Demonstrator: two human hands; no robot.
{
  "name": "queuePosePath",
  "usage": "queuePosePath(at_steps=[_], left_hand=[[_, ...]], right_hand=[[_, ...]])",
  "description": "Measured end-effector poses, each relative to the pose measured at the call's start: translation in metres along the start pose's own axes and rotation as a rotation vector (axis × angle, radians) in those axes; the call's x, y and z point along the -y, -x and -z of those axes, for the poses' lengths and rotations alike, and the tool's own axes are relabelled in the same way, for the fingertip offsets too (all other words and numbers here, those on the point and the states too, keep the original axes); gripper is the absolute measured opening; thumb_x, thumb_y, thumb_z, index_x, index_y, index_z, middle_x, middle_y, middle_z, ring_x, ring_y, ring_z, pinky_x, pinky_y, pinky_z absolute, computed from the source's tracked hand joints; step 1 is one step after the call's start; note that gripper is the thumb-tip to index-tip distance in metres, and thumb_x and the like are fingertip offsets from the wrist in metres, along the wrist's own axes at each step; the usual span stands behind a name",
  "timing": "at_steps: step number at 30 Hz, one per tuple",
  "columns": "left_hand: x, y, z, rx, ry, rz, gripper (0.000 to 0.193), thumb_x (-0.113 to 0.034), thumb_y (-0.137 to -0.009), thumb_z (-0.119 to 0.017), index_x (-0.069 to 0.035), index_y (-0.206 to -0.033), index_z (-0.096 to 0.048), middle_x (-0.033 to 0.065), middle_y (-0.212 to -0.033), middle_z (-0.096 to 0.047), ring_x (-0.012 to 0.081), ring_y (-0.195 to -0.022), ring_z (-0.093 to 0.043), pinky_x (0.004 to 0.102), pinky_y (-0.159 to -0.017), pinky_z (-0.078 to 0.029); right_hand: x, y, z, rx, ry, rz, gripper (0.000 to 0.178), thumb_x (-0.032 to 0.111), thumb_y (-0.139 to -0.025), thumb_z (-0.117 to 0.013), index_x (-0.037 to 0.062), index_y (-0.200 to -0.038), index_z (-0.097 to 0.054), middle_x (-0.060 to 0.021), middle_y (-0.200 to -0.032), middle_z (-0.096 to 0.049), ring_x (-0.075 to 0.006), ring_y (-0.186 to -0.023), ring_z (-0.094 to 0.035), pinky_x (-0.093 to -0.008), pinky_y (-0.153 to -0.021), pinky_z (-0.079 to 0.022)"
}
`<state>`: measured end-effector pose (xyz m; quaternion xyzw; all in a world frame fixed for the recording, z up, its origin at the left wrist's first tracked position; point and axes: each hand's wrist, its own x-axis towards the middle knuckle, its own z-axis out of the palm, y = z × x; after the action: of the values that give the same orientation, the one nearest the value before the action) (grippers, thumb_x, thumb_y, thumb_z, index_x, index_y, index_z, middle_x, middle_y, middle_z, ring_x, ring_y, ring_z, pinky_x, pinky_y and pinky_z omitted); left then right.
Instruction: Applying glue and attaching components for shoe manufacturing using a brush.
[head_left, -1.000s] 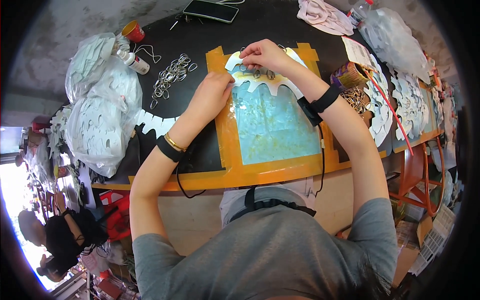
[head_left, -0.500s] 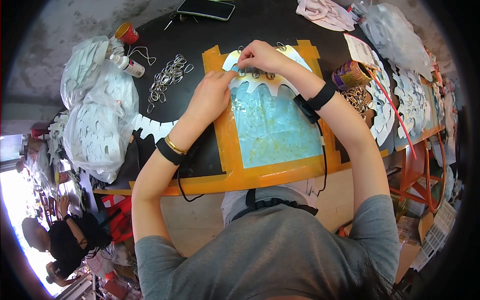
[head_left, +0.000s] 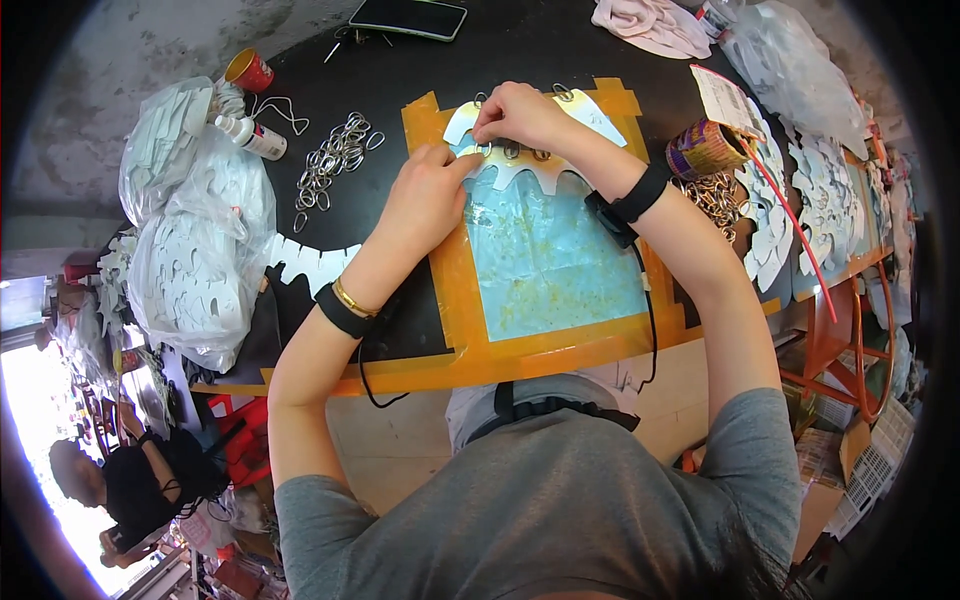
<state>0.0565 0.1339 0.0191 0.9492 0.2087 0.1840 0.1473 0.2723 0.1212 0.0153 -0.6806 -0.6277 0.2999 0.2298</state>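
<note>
A white cut-out piece [head_left: 540,178] with a toothed lower edge lies at the far end of the blue taped-down sheet [head_left: 560,265]. Several metal rings sit in a row along its upper edge. My left hand [head_left: 427,195] has its fingers bent together, with the index fingertip pressing on the piece's left end beside a metal ring [head_left: 484,150]. From above, my right hand [head_left: 520,112] is closed in a pinch just over that ring; what its fingertips grip is hidden. Another white piece [head_left: 595,118] with rings lies behind, partly covered by my right hand.
Loose metal rings [head_left: 335,160] lie left on the black table [head_left: 400,80]. Clear bags of white pieces [head_left: 195,270] and a white bottle [head_left: 250,137] stand farther left. To the right are a tipped patterned can [head_left: 700,152], gold-toned rings [head_left: 712,200] and a red stick [head_left: 790,225].
Both hands stay at the white piece. The ring by my left index fingertip now shows more clearly, and the left hand has shifted slightly. The view has moved a little.
</note>
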Motion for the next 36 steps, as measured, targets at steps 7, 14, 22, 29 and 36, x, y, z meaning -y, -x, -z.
queuePosePath(at_steps=[7,14,22,29,36], left_hand=[[-0.001,-0.001,0.000,-0.004,-0.017,-0.009,0.033,0.001,-0.076,-0.063,-0.008,-0.107,-0.070,0.0127,-0.088,-0.061,0.0298,-0.090,-0.059,0.0401,-0.084,-0.050],[-0.003,0.000,0.001,0.036,-0.006,0.025,0.032,0.000,-0.079,-0.059,-0.006,-0.109,-0.069,0.0132,-0.092,-0.060,0.0304,-0.094,-0.058,0.0402,-0.087,-0.048],[-0.006,-0.003,0.000,0.029,-0.028,0.015,0.032,-0.001,-0.080,-0.059,-0.006,-0.109,-0.068,0.0136,-0.092,-0.060,0.0305,-0.094,-0.059,0.0407,-0.086,-0.049],[-0.002,0.000,0.003,0.018,-0.047,0.042,0.033,-0.001,-0.078,-0.059,-0.007,-0.109,-0.069,0.0140,-0.091,-0.060,0.0316,-0.092,-0.059,0.0420,-0.085,-0.049],[-0.010,0.009,0.017,-0.097,0.128,0.030,0.045,-0.003,-0.078,-0.059,-0.006,-0.123,-0.060,0.0161,-0.098,-0.064,0.0356,-0.097,-0.058,0.0439,-0.089,-0.047]], right_hand=[[0.006,0.006,-0.001,-0.048,0.021,0.021,0.016,0.019,-0.073,-0.079,0.0084,-0.086,-0.079,-0.0108,-0.081,-0.071,-0.0243,-0.076,-0.068,-0.0355,-0.071,-0.052],[0.009,0.010,-0.002,-0.064,0.035,0.028,0.015,0.018,-0.072,-0.079,0.0091,-0.085,-0.078,-0.0084,-0.076,-0.069,-0.0217,-0.071,-0.066,-0.0340,-0.066,-0.050],[0.010,0.013,0.002,-0.078,0.036,0.009,0.013,0.017,-0.071,-0.080,0.0103,-0.082,-0.077,-0.0047,-0.070,-0.068,-0.0176,-0.066,-0.063,-0.0318,-0.060,-0.046],[0.012,0.004,0.000,-0.091,0.069,0.035,0.016,0.022,-0.070,-0.079,0.0107,-0.081,-0.077,-0.0062,-0.073,-0.070,-0.0193,-0.068,-0.066,-0.0328,-0.062,-0.049],[-0.007,0.021,0.028,-0.131,-0.322,0.181,0.018,0.014,-0.082,-0.073,0.0032,-0.097,-0.072,0.0021,-0.069,-0.062,-0.0040,-0.063,-0.054,-0.0222,-0.058,-0.043]])
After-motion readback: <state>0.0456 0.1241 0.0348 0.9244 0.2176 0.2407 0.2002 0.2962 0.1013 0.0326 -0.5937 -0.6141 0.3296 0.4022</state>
